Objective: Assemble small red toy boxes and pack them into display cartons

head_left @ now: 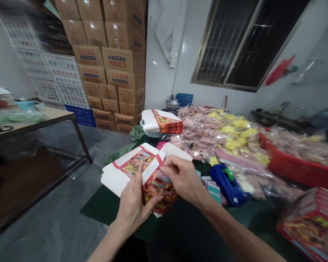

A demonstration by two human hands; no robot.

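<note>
Evidently, the left hand (132, 200) grips a printed carton (158, 189) left of the blue tape dispenser (226, 187), its fingers reaching up one panel and its thumb lying across another. The right hand (182, 178) bends at the carton's upper edge, fingers curled toward the thumb; whether they pinch card cannot be told, since the knuckles hide it. Right of the dispenser, a red tub (295, 165) holds plastic-wrapped pink pieces with some yellow, its far end cut off. The carton's inside is hidden. Cards (214, 191) beside the dispenser are partly covered by the right forearm, and the printed boxes (311, 222) nearer and rightward are blurred and cropped.
</note>
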